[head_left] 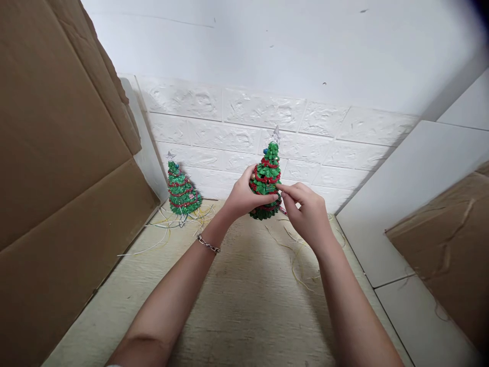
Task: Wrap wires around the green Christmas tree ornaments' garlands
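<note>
A small green Christmas tree ornament [270, 176] with red garland and a silver star on top stands upright, raised above the table. My left hand [244, 194] is wrapped around its left side, thumb across the lower front. At the tree's right edge my right hand [307, 211] is closed in a pinch, thumb and index finger touching or nearly touching the branches. Whatever lies between those fingertips is too small to make out. A short red-and-white piece [282, 210] shows behind the right fingers.
A second decorated tree [184, 191] stands at the back left among white and yellow wires [168, 224]. More loose wires [296, 267] lie on the table [244, 306] at right. Cardboard [69, 153] walls the left; white panels [412, 204] and more cardboard [451, 244] border the right.
</note>
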Tool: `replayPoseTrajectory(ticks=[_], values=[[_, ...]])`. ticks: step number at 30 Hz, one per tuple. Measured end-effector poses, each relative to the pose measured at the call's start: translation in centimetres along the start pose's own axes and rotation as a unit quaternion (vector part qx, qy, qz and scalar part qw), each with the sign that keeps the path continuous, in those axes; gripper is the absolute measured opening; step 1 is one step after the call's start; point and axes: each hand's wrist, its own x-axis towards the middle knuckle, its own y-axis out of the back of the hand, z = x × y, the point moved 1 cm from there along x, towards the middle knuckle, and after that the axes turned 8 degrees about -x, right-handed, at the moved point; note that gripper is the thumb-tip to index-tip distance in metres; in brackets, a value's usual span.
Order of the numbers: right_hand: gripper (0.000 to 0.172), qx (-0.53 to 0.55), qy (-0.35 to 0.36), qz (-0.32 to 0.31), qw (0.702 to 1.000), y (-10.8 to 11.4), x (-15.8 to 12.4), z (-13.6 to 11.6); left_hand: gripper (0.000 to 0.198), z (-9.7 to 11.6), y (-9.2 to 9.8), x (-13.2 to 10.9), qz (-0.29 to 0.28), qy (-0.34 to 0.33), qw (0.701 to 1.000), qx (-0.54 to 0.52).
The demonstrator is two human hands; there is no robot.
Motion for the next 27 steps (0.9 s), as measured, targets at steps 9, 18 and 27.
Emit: replayPoseTrajectory(ticks=[9,18,27], values=[[0.047,0.104,-0.137,-0.009,0.985,-0.5,-0.3,0.2,0.065,2.1,-0.7,-0.7,-0.023,-0.024,0.993,0.110],[0.045,0.163,-0.184,-0.073,0.966,-0.4,-0.2,1.0,0.061,0.9,-0.1,0.1,0.087,0.053,0.991,-0.091],[0.015,0.061,-0.098,0.040,0.992,0.5,-0.3,0.4,0.057,1.0,-0.1,0.1,0.089,0.092,0.982,-0.137]])
